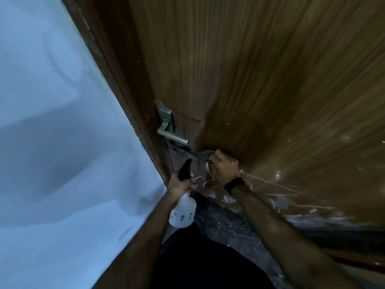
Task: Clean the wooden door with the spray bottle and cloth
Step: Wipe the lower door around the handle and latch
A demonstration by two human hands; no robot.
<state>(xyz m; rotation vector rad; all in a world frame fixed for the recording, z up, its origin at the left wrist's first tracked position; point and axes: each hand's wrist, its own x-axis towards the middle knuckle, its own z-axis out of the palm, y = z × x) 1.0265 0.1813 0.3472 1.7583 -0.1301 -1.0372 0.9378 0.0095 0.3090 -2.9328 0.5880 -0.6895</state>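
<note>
The brown wooden door (260, 80) fills the upper right, with wet streaks low on its face. My right hand (224, 166) presses a checked cloth (205, 154) against the door just below and right of the metal handle (173, 136); most of the cloth is hidden under the hand. My left hand (180, 182) grips the neck of a white spray bottle (183, 211) with a black trigger head (185, 170), nozzle pointing up toward the door's lock edge.
A pale blue-white wall (62, 142) runs along the left, meeting the dark door frame (116, 80). A lock plate (165, 114) sits above the handle. Dark speckled floor (225, 226) lies below the door. A black band is on my right wrist (234, 184).
</note>
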